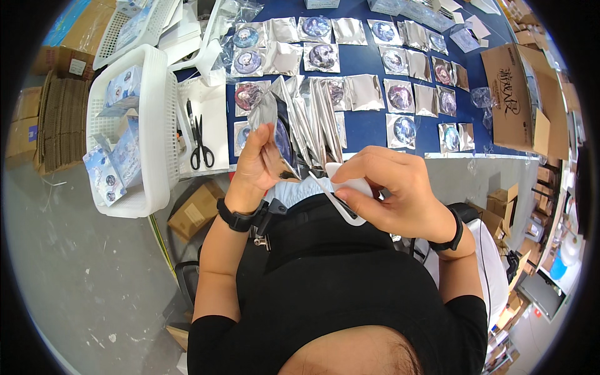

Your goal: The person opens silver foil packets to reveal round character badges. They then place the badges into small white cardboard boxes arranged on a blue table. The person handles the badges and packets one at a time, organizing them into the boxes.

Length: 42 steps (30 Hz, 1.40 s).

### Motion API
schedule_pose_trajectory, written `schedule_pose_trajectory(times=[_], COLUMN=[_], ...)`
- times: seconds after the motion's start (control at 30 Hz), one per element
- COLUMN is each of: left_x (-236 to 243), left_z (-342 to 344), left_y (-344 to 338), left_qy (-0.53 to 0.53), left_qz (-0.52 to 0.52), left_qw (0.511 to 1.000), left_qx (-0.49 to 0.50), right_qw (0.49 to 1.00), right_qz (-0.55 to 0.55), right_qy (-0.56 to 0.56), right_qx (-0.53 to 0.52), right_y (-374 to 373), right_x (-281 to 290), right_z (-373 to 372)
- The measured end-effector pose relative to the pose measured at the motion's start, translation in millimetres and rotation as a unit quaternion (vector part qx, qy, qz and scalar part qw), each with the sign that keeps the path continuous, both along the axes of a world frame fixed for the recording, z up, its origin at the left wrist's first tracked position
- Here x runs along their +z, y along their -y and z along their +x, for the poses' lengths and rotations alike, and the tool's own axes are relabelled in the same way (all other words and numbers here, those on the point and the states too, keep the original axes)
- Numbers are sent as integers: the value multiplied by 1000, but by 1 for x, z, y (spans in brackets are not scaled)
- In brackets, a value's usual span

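Observation:
My left hand (253, 167) is closed around the lower left end of a fanned row of silver foil packets (306, 119). The nearest packet shows a dark, bluish picture on its side. In front of my body, my right hand (394, 190) pinches a white, rounded, thin piece (351, 216) between thumb and fingers. Its exact kind I cannot make out. One end of it lies close to the lower edge of the packets; whether they touch, I cannot tell. Beyond the hands, round picture badges (400, 97) in clear-fronted foil packets lie in rows on the blue table (362, 128).
A white plastic basket (161, 125) with light-blue printed boxes stands left. Beside it, black scissors (200, 150) and a pen lie on white paper (215, 119). An open brown carton (509, 103) is at the table's right. More cartons (195, 209) sit on the grey floor.

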<state>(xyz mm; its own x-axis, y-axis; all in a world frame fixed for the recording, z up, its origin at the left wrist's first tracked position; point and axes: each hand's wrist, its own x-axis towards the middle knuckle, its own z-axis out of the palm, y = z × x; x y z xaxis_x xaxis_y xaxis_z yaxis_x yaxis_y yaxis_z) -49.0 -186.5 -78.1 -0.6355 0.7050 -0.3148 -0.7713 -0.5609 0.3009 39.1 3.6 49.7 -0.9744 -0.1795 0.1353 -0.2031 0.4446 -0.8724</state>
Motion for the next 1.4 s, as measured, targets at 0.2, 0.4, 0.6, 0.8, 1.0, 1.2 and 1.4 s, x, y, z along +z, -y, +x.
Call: schedule_pose_trajectory(times=[0.2,0.4,0.6,0.8,1.0,1.2,1.4], left_x=[-3,5,-1,15,24,27,31], left_z=[6,3,-1,-1,-4,-5,-5], left_y=[1,2,7,-4,-2,-1,-1], left_qy=[15,13,-32,-119,-183,-208,-203], left_qz=[-42,-81,-77,-93,-111,-114,-118], left_qw=[998,994,995,983,976,971,971], left_qx=[47,73,49,102,45,17,37], right_qw=[999,999,998,982,966,967,961], right_qz=[8,42,20,50,26,-35,-45], right_qy=[-29,-13,-57,-154,-197,-148,-158], right_qx=[-13,-14,-35,-95,-164,-206,-224], right_y=[6,7,11,20,23,18,23], right_x=[-4,2,-6,-20,-29,-32,-33], right_z=[-1,-2,-6,-14,-27,-40,-39])
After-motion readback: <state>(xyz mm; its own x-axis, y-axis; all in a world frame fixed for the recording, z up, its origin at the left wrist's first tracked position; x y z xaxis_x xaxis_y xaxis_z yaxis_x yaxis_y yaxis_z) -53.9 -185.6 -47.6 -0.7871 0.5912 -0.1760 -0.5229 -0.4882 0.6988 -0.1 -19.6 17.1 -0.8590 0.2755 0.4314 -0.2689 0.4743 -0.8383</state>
